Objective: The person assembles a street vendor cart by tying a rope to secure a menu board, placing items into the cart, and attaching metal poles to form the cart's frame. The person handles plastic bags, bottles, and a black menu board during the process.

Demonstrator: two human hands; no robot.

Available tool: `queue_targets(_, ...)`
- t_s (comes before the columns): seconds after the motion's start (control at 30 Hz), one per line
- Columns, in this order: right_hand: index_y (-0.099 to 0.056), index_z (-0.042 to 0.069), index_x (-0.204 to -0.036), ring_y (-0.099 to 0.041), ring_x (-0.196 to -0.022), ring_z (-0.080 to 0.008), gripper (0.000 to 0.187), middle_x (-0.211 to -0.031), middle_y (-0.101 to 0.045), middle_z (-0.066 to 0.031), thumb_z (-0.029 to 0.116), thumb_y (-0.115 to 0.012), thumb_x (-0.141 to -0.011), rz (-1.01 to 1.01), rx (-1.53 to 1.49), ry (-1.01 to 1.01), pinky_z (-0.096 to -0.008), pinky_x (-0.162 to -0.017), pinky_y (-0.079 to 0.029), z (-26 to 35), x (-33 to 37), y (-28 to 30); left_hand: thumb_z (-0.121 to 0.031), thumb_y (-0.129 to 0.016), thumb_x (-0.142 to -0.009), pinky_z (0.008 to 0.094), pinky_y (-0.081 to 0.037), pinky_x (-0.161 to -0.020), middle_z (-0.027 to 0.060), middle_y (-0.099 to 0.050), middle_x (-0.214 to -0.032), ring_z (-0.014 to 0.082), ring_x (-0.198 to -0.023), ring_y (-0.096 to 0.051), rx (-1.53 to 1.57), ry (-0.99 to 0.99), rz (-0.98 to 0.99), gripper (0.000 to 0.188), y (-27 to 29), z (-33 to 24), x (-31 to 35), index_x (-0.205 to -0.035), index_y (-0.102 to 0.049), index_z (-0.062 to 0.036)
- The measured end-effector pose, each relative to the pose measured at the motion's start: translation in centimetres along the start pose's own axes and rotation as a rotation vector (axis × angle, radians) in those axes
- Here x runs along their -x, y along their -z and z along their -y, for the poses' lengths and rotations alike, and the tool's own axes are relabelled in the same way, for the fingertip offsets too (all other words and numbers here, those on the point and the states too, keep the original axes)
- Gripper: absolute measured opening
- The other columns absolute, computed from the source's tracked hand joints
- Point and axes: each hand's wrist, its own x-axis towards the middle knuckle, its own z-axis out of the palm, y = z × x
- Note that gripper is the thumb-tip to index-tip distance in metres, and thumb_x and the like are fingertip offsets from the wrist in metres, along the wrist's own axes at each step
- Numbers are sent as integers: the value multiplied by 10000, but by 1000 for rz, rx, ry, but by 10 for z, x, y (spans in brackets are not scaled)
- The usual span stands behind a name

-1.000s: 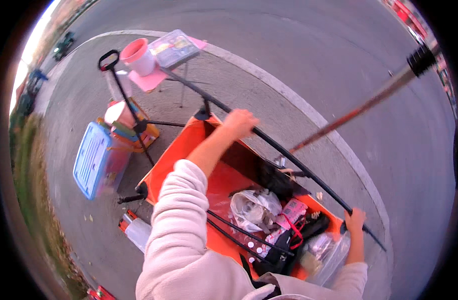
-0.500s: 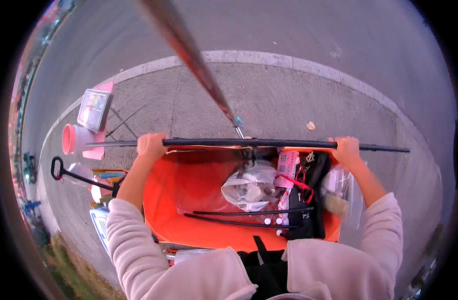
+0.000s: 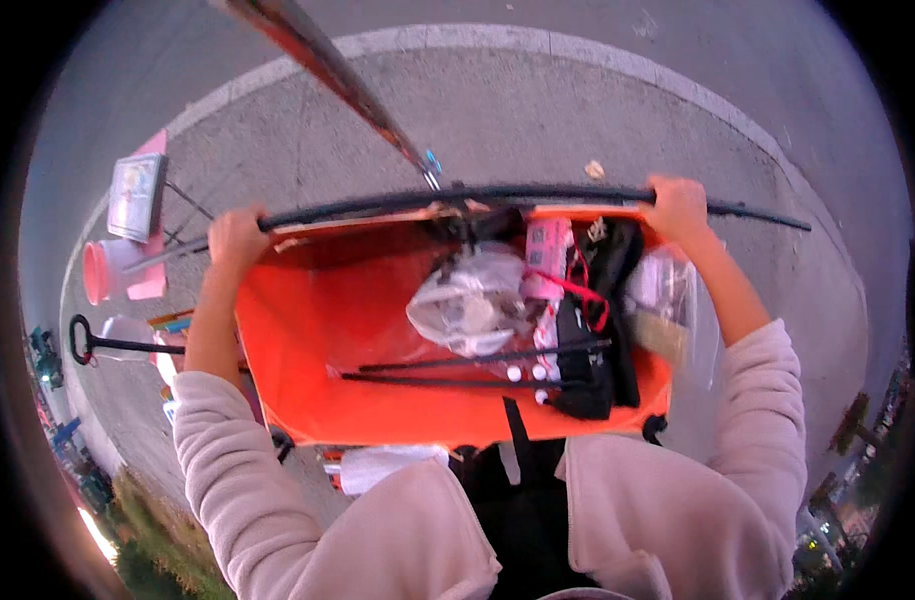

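Note:
A long thin black pole (image 3: 378,207) lies crosswise along the far rim of an orange fabric wagon (image 3: 288,350). My left hand (image 3: 238,238) is closed round it near the wagon's far left corner, where a paler grey section runs on to the left. Near the far right corner, my right hand (image 3: 676,208) also grips it, with the black end sticking out beyond. Inside the wagon are a crumpled white plastic bag (image 3: 458,310), two thin black rods (image 3: 448,379), a pink printed card (image 3: 548,262) and a black bag (image 3: 618,290) with a red strap.
An upright metal pole (image 3: 348,85) rises beyond the wagon's far side. To the left stand a pink bucket (image 3: 113,270), a clear-lidded box (image 3: 136,195) and the wagon's black pull handle (image 3: 128,344). A clear plastic bag (image 3: 703,340) hangs at the right side. A pale curb (image 3: 458,38) edges the pavement.
The wagon, the black pole and both hands now appear higher and somewhat further left in the picture, as the whole view has shifted. Both hands keep their hold on the pole.

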Motion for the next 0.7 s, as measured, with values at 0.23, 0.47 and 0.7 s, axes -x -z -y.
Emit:
queue_targets(0.23, -537, 49, -899, -530, -892, -340, 269, -919, -548, -146, 156, -625, -667, -380, -606, 309, -471, -796, -390, 130, 119, -120, -221, -696, -728, 481, -277, -983, 202, -422, -1240, 366, -1183, -342, 436, 127, -739, 690, -117, -112, 128, -1283, -347, -6)
queue_targets(0.47, -587, 32, -944, -574, -933, -301, 329, -997, -586, -145, 291, -635, -747, 632, -227, 469, -422, -800, -437, 204, 213, -324, -157, -614, -836, 340, -482, -827, 143, -645, -995, 232, -946, -627, 1085, 312, 421, 280, -162, -208, 394, -1075, -578, -16)
queue_targets(0.7, -565, -3, -1029, -605, -899, -301, 357, -988, -597, -166, 261, -596, -791, 591, -210, 469, -406, -765, -500, 250, 222, -310, -153, -573, -886, 281, -477, -800, 98, -658, -938, 146, -891, -618, 1236, 758, 376, 232, -165, -195, 468, -1075, -575, -18)
